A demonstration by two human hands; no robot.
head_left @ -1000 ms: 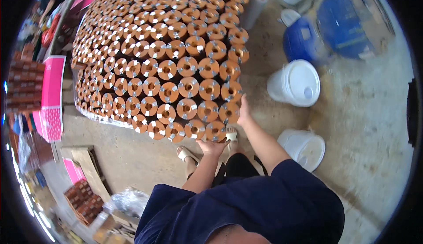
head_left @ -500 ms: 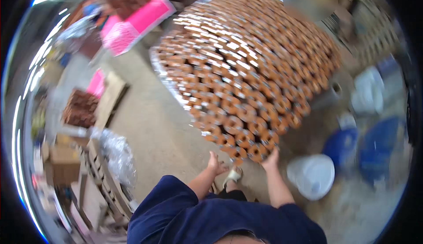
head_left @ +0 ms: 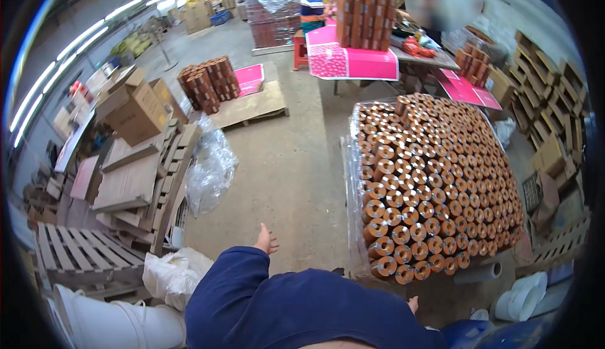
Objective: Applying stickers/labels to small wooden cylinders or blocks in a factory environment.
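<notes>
My left hand hangs out in front of me over the concrete floor, fingers apart and holding nothing. Beside my right side only a small part of my right hand shows past the dark blue shirt; most of its fingers are hidden. To my right a large stack of brown cylindrical rolls with round holes in their ends stands in clear wrap. The right hand is nearest to this stack's near edge, apart from it.
Ahead, a table with a pink sheet bears more brown rolls; a person sits behind it. Left are wooden pallets, a cardboard box, crumpled clear plastic and a white bucket. A low pallet holds rolls.
My view has turned and lifted, so the roll stack now lies to my right. Both hands, earlier at the stack's near edge, are now apart from it.
</notes>
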